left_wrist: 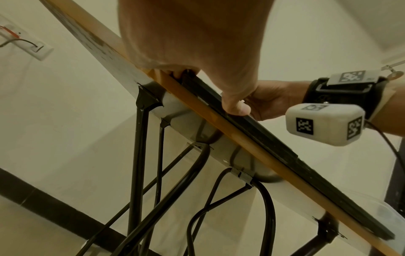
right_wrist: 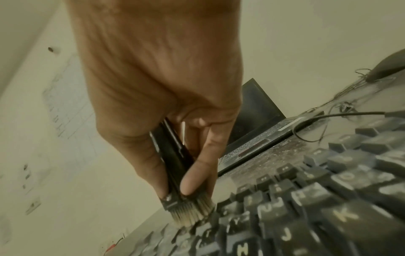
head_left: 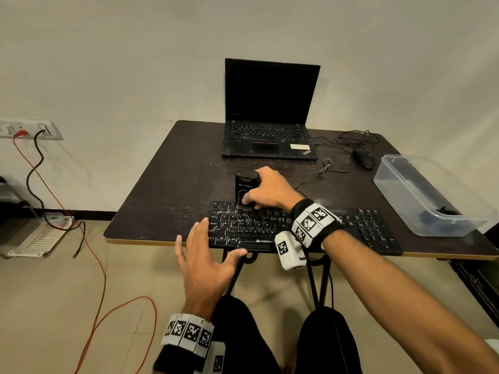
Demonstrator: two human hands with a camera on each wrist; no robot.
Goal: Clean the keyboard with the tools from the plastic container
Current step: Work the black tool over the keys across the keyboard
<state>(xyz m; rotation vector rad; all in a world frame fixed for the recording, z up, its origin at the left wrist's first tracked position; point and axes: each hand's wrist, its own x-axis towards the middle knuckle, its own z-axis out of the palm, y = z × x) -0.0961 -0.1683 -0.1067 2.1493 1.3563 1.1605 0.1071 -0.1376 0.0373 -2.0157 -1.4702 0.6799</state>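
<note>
The dark desk (head_left: pixel 172 179) carries everything, its pale wooden edge towards me. At its far edge, about the middle, stands an open black ThinkPad laptop (head_left: pixel 270 125) with a dark screen. Along the near edge lies my black Zebronics keyboard (head_left: pixel 251 230), its front rim almost flush with the desk's edge; the number pad end stretches towards the near right corner. At the right edge sits the clear plastic container (head_left: pixel 421 195), lid off, with something dark in its near end that I cannot make out. Between the laptop and the container, near the far right corner, lies a black mouse (head_left: pixel 364 159) with its thin cable (head_left: pixel 328 167) looped loosely on the desk.

My right hand (head_left: pixel 270 190) is clamped on a black cleaning brush (head_left: pixel 246 184), thumb on one side and fingers curled down the other. The brush stands nearly upright over the keyboard's far left part, and its pale bristles (right_wrist: pixel 192 213) press into the upper key rows, as the right wrist view shows.

My left hand (head_left: pixel 205 255) is spread, fingers straight and apart, holding nothing. It reaches the keyboard's near left corner: the fingertips lie over the left-end keys and the thumb (left_wrist: pixel 235 107) rests against the keyboard's front rim.
</note>
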